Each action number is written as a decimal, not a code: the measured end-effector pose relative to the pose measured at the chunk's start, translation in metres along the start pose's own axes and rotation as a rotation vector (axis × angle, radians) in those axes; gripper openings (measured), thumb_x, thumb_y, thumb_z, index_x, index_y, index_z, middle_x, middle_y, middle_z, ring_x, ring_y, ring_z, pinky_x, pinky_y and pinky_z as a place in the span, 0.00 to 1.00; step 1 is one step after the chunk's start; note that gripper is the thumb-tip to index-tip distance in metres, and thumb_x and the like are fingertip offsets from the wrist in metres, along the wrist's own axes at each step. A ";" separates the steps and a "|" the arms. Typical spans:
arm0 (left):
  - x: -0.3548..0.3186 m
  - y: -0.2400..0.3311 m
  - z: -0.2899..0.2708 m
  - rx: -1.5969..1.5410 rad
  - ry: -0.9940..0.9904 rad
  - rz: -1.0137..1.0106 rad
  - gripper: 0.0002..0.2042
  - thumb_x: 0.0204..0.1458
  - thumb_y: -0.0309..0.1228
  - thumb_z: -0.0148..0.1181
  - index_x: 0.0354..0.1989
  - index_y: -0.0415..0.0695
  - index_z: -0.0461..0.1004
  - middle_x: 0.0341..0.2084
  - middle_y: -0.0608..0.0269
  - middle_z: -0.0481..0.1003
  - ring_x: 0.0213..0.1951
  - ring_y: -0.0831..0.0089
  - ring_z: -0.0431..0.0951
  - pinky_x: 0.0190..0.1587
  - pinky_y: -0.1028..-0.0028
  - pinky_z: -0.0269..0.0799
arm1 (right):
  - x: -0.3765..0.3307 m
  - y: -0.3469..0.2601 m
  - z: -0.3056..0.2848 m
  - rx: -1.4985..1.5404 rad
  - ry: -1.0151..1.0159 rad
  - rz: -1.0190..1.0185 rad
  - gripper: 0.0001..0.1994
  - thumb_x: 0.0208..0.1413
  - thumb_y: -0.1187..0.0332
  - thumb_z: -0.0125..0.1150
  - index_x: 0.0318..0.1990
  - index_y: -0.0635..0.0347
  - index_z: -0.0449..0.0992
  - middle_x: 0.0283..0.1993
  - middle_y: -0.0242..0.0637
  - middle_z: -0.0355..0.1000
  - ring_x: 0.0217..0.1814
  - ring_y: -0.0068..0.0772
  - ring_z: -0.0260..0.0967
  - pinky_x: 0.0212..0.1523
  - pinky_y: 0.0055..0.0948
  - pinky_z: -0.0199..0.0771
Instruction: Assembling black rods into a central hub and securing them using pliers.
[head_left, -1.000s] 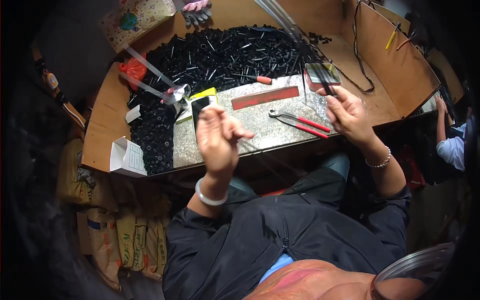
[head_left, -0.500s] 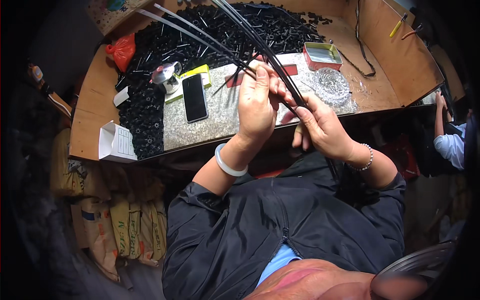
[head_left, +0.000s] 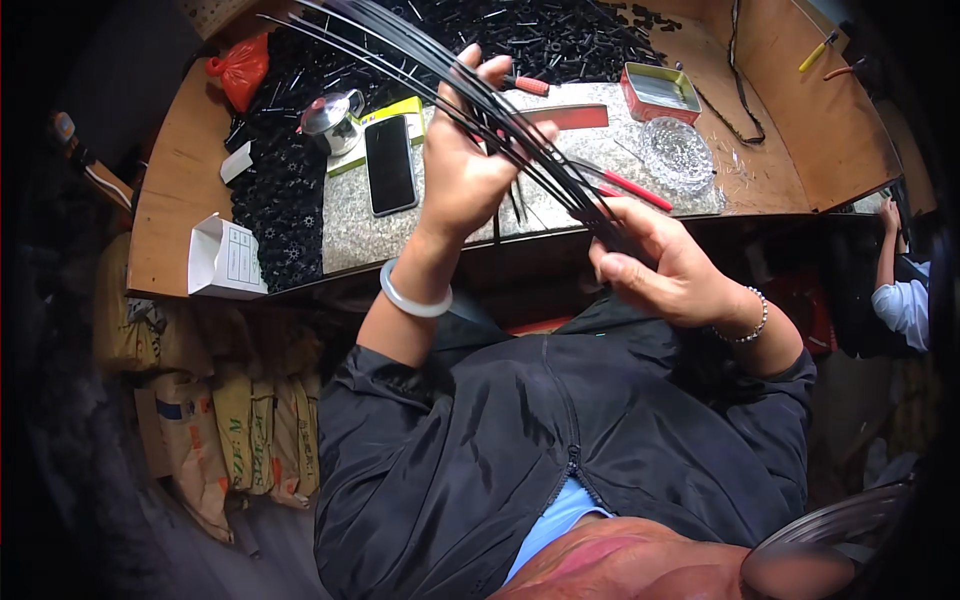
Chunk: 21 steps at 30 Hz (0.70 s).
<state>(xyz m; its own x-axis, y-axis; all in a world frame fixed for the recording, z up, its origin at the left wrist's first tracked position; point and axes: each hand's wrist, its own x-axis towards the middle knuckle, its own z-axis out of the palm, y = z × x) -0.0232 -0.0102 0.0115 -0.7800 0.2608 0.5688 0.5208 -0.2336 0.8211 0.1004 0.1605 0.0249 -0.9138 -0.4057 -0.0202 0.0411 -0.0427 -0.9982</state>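
Observation:
A bundle of long, thin black strips (head_left: 410, 55) slants from the upper left down toward my right hand (head_left: 665, 262). That hand is closed around their lower end, thumb on top. My left hand (head_left: 465, 165) is beneath the middle of the bundle, its fingers spread apart and the strips lying across its palm. A few dark strip ends dangle below it. On the grey worktop, pliers with red handles (head_left: 635, 188) lie beyond my right hand. A black phone (head_left: 390, 165) is left of my left hand.
Small black parts (head_left: 560, 40) heap along the back, near a red-handled tool (head_left: 530, 85). A red tin (head_left: 660, 95) and glass ashtray (head_left: 680, 155) stand right. At left are a metal pot (head_left: 332, 125), a white box (head_left: 230, 258) and a red bag (head_left: 240, 70). Wooden walls (head_left: 810, 130) edge the bench.
My left hand has moved left and spread its fingers under the strips. My right hand has shifted slightly right and down with the bundle, uncovering the pliers.

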 end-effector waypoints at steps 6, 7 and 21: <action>0.002 0.005 -0.004 -0.178 -0.062 -0.149 0.11 0.46 0.19 0.56 0.40 0.32 0.72 0.34 0.55 0.76 0.37 0.74 0.76 0.42 0.77 0.72 | -0.012 0.000 -0.008 0.162 -0.087 0.184 0.21 0.59 0.67 0.45 0.59 0.64 0.54 0.26 0.33 0.65 0.14 0.12 0.54 0.15 0.11 0.55; 0.002 0.006 -0.002 -0.123 -0.082 -0.107 0.13 0.47 0.19 0.54 0.42 0.31 0.71 0.35 0.53 0.76 0.38 0.73 0.76 0.43 0.76 0.71 | -0.014 0.004 -0.011 0.170 -0.078 0.176 0.20 0.60 0.67 0.43 0.58 0.65 0.54 0.25 0.34 0.65 0.14 0.12 0.54 0.15 0.12 0.55; -0.001 0.007 0.005 -0.206 -0.225 -0.187 0.15 0.53 0.21 0.45 0.50 0.30 0.65 0.42 0.48 0.72 0.44 0.63 0.74 0.48 0.69 0.70 | -0.020 0.009 -0.013 0.275 -0.077 0.135 0.17 0.61 0.67 0.39 0.55 0.66 0.57 0.28 0.41 0.69 0.15 0.18 0.61 0.16 0.13 0.61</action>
<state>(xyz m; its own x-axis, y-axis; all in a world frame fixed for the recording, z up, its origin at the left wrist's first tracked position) -0.0166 -0.0076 0.0170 -0.7476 0.5110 0.4243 0.2774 -0.3402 0.8985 0.1137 0.1804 0.0158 -0.8597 -0.4921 -0.1367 0.2774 -0.2251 -0.9340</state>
